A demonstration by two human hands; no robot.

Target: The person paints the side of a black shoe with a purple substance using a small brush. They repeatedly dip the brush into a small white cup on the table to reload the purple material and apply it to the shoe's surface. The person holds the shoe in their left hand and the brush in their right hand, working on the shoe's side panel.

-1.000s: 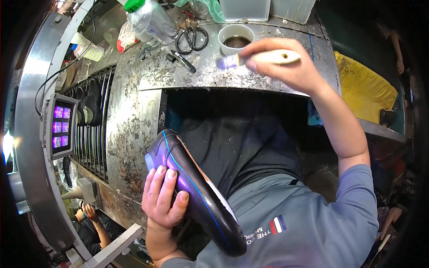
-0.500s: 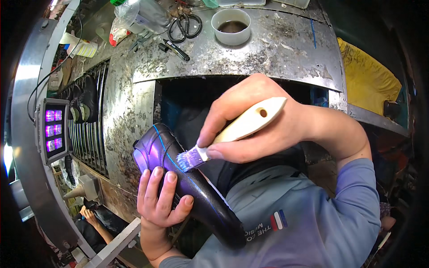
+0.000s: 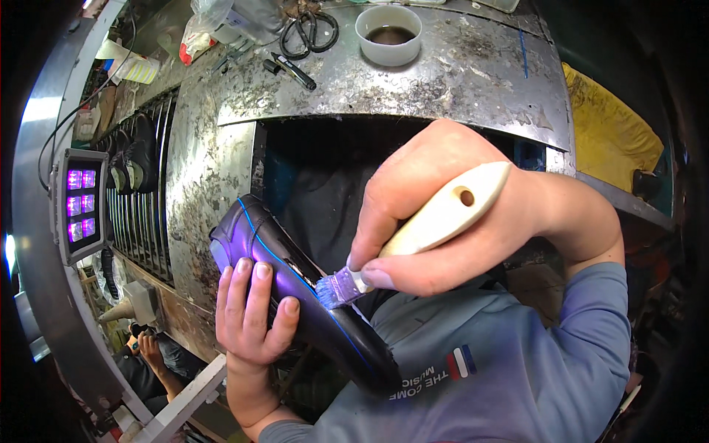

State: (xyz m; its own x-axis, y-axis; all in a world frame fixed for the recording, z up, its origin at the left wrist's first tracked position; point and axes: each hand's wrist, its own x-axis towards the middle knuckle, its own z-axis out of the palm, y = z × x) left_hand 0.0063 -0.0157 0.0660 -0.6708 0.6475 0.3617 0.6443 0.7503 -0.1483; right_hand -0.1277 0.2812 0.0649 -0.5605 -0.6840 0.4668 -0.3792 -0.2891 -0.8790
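Note:
A black shoe upper (image 3: 341,341) lies slantwise in front of me, with a bright blue line running along its side and purple light on its far end. My left hand (image 3: 255,310) grips the shoe from its left side, fingers laid over the edge; the part of the hold beneath is hidden. In my right hand (image 3: 443,214) is a flat brush (image 3: 450,210) with a cream wooden handle, pinched between thumb and fingers. Its pale, purple-lit bristles touch the shoe's side at the blue line, near the opening.
A translucent bowl (image 3: 389,35) of dark liquid stands on the worn metal bench (image 3: 458,88). Nearby lie black-handled scissors (image 3: 309,35) and a black marker (image 3: 294,71). A purple lamp (image 3: 81,205) hangs left, before shoes on a rack (image 3: 139,166). Another person's hand (image 3: 151,351) shows lower left.
The brush has moved along the blue line toward me and to the right, away from the shoe's far end. My left hand and the shoe have shifted slightly left.

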